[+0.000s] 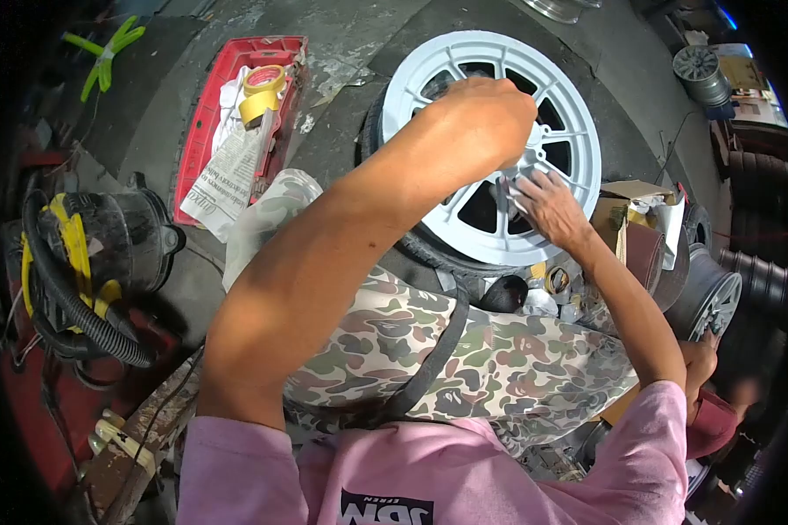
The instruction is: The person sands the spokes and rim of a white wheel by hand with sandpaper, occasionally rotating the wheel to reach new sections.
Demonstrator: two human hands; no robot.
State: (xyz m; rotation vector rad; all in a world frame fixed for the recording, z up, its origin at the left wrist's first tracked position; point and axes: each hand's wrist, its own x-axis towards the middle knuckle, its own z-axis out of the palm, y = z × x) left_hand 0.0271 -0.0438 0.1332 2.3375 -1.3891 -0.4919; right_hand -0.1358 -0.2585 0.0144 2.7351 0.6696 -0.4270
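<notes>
A pale grey-white wheel rim (587, 179) with several spokes lies flat on a dark tyre (429, 249) in front of me. My left hand (490, 118) reaches over the rim near its hub, back upward and fingers curled; what it grips, if anything, is hidden beneath it. On the near right side, my right hand (553, 208) presses a small whitish piece of paper or cloth (518, 191) against a spoke below the hub. Its fingers are bent over that piece.
A red tray (203, 122) at left holds yellow tape rolls (258, 108) and newspaper (223, 184). A vacuum cleaner (118, 232) stands further left. At right are a cardboard box (630, 191), another wheel (718, 302) and another person's arm (699, 363). A green star-shaped stand (103, 57) lies at far left.
</notes>
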